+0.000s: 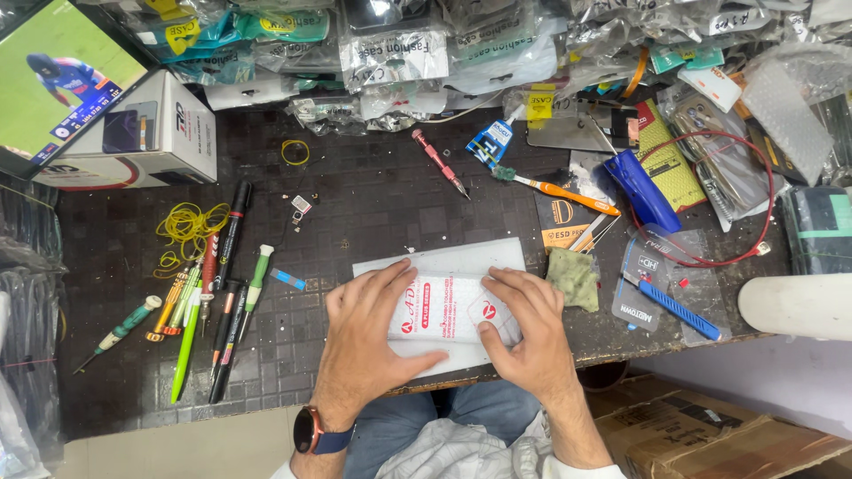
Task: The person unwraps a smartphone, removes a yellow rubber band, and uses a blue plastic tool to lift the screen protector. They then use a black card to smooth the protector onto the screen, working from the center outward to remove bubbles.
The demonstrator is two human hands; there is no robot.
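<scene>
Fingers of both hands spread flat, gripping nothing, pressing on white packet with red print near the front edge of dark desk. Left hand covers its left side, right hand its right. Green cloth just right of it; screwdrivers well left.

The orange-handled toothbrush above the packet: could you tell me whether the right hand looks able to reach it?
Probably yes: the right hand rests on the white packet, and the toothbrush lies uncovered beyond it.
</scene>
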